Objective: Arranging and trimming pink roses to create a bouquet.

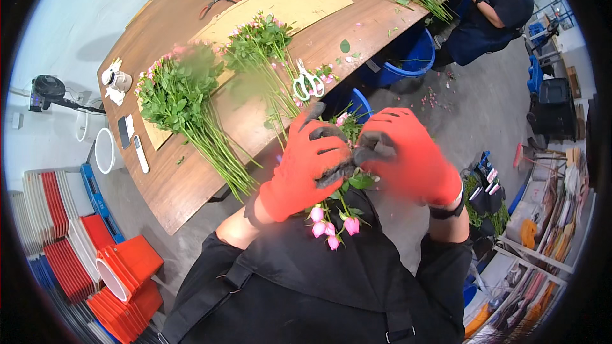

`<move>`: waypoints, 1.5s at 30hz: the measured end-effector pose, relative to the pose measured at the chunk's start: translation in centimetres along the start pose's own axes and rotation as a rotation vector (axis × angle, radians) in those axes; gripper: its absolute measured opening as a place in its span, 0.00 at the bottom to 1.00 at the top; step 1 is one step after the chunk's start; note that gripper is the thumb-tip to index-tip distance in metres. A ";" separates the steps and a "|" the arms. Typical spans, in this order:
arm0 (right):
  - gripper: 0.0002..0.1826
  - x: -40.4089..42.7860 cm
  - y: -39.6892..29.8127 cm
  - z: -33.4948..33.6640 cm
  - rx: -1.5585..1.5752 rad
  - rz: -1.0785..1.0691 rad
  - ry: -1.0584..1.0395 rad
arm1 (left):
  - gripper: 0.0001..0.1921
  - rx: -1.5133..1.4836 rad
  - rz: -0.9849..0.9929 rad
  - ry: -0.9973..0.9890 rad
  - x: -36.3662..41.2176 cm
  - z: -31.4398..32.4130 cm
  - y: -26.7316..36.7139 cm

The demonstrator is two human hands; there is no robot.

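Note:
My left hand (311,157), in a red glove with dark palm and fingers, is curled around the stem of a pink spray rose (330,227). Its buds hang toward my black apron (315,286). My right hand (406,155), gloved alike and partly blurred, meets the left at the fingertips beside the rose's leaves; what its fingers pinch is hidden. White-handled scissors (307,83) lie on the wooden table (224,105) just beyond my left hand. Bunches of pink spray roses (179,91) with long green stems rest to the left, and another bunch (258,40) lies farther back.
Blue bins (413,55) stand below the table edge, with fallen petals on the floor. Red-handled shears (219,1), a phone (124,132) and a white handheld device (141,154) lie on the table. Another person (497,9) works at the far right. Stacked red buckets (129,267) are lower left.

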State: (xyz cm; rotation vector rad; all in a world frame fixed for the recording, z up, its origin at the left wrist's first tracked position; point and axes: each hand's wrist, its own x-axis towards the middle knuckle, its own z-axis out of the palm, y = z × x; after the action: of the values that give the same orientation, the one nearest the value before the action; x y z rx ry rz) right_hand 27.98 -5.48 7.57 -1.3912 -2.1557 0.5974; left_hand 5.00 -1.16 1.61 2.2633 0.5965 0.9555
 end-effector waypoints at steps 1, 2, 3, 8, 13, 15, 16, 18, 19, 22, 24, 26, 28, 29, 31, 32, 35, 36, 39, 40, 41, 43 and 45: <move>0.22 -0.1 0.3 0.0 -0.001 0.001 0.000 | 0.18 -0.025 0.047 -0.011 -0.1 -0.1 -0.1; 0.22 -0.2 0.6 -0.1 0.412 0.328 -0.049 | 0.18 -0.025 0.047 -0.010 -0.2 -0.2 -0.2; 0.21 -0.2 1.1 -0.1 0.826 0.651 -0.102 | 0.19 -0.103 0.004 0.012 -0.5 -0.3 -0.4; 0.24 -0.2 2.3 2.8 0.410 0.186 0.271 | 0.17 -0.403 -0.287 0.128 -1.4 0.1 -1.5; 0.20 0.8 -1.8 3.7 0.239 0.126 0.370 | 0.13 -0.691 -0.553 0.297 -2.0 0.8 -1.7; 0.19 1.2 -2.1 4.9 0.160 0.106 0.466 | 0.14 -0.663 -0.563 0.284 -1.8 0.9 -1.5; 0.19 1.2 -1.9 5.5 0.138 0.114 0.486 | 0.14 -0.634 -0.561 0.289 -1.5 0.8 -0.9; 0.18 1.0 -1.9 6.4 0.212 0.144 0.518 | 0.16 -0.610 -0.503 0.323 -1.7 1.1 -1.1; 0.17 1.0 -1.9 6.8 0.287 0.171 0.547 | 0.16 -0.608 -0.504 0.325 -1.8 1.1 -1.2; 0.18 0.7 -1.8 7.9 0.551 0.230 0.580 | 0.15 -0.822 -0.547 0.313 -2.2 1.2 -1.4; 0.21 0.9 -1.8 8.0 0.651 0.325 0.610 | 0.15 -0.986 -0.614 0.304 -2.5 1.3 -1.9; 0.28 1.3 -1.4 7.8 0.570 0.338 0.679 | 0.14 -1.037 -0.652 0.334 -2.2 1.1 -1.7; 0.28 -0.4 0.1 7.2 0.531 0.219 0.571 | 0.12 -1.059 -0.697 0.371 -2.0 0.6 -1.6; 0.29 -1.2 0.4 7.1 0.485 0.105 0.471 | 0.12 -0.991 -0.708 0.319 -1.9 -0.1 -2.0; 0.30 -1.6 -1.6 5.8 0.658 0.118 0.392 | 0.12 -1.025 -0.713 0.416 -2.3 0.8 -2.8; 0.31 -1.4 -2.4 5.2 0.594 0.042 0.301 | 0.12 -1.021 -0.714 0.422 -2.3 1.0 -3.0; 0.34 -1.0 -3.4 4.7 0.455 -0.052 0.202 | 0.12 -1.024 -0.718 0.413 -1.6 1.3 -2.9; 0.32 -0.7 -3.4 4.8 0.288 -0.132 0.178 | 0.12 -1.073 -0.762 0.391 -1.2 1.0 -2.5; 0.27 0.1 -3.3 4.8 0.145 -0.183 0.157 | 0.13 -1.105 -0.798 0.353 -1.2 1.3 -2.6; 0.26 0.3 -2.8 5.1 0.235 -0.116 0.223 | 0.14 -1.096 -0.767 0.363 -1.6 1.6 -3.2; 0.25 0.5 -2.3 5.6 0.324 -0.049 0.288 | 0.14 -1.086 -0.736 0.374 -2.0 2.0 -3.8; 0.23 0.6 -1.3 6.2 0.323 -0.014 0.352 | 0.18 -1.102 -0.711 0.307 -1.3 0.9 -2.7; 0.20 0.7 -1.1 6.4 0.554 0.088 0.452 | 0.20 -1.103 -0.581 0.330 -1.2 1.6 -4.0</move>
State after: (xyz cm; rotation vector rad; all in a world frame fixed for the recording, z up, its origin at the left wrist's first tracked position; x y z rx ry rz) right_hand 23.01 -5.85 3.41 -1.1724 -1.4371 0.7551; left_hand 4.80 0.44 -2.60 0.9000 0.5958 0.9926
